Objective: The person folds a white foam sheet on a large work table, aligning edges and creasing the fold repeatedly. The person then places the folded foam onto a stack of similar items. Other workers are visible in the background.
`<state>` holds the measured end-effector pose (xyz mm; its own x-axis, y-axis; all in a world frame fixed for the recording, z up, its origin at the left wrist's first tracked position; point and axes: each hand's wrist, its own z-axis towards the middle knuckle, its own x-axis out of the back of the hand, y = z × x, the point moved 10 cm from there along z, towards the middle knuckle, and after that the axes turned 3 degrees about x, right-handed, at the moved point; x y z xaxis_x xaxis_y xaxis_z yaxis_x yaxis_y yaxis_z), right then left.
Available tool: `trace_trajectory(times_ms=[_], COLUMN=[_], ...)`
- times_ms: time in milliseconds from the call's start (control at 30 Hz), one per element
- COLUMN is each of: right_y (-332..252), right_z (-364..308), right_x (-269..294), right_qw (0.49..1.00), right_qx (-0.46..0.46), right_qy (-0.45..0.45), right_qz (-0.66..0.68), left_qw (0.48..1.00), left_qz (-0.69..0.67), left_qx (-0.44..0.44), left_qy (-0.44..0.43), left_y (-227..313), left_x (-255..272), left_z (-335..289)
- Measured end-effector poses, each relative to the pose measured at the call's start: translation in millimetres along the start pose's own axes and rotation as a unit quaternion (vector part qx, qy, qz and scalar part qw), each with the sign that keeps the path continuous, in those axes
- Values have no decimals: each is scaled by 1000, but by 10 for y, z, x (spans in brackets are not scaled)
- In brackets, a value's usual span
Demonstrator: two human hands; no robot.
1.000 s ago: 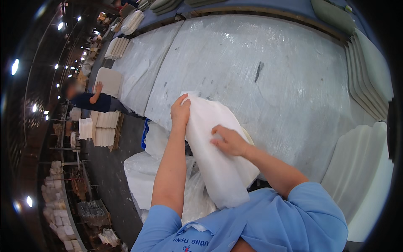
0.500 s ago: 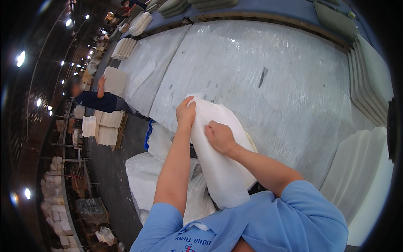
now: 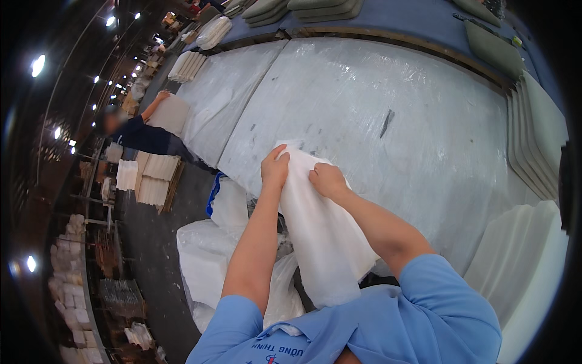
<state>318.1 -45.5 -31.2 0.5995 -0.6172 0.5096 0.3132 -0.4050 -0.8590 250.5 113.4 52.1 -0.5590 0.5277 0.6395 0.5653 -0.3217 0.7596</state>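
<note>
Just two hands (image 3: 276, 171) (image 3: 330, 180), one white piece (image 3: 320, 255)

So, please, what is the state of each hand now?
Left hand: closed, holding the white cloth.
Right hand: curled against the cloth; whether it grips cannot be told.

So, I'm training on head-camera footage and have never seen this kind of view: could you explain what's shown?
There is no machine: a person works bare-handed. A wide fisheye camera on their head looks down, so straight edges bend; the forearms come up from below. The left hand grips the top of a white sheet; the right hand rests on it, fingers curled, though whether they pinch it is hard to tell. Ahead is a table covered in shiny film, with a dark mark on it. Grey pads stand at the right, and another person is farther off at the left.
</note>
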Motion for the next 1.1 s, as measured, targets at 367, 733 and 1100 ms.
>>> trace_trajectory(times_ms=[367,733,1100], right_y=[86,-43,-1107], right_z=[-180,-210,-310], right_x=[-51,88,1106], right_qw=[992,967,863], right_qx=[-37,-86,140], right_qy=[55,77,92], right_qz=[108,226,477], left_qw=[998,837,869], left_qz=[-57,-510,-472], left_qx=[15,145,-95], left_qy=[0,-134,-112], left_y=[-262,-1207,658], left_x=[168,-951,5], left_z=[-27,-1009,-1331])
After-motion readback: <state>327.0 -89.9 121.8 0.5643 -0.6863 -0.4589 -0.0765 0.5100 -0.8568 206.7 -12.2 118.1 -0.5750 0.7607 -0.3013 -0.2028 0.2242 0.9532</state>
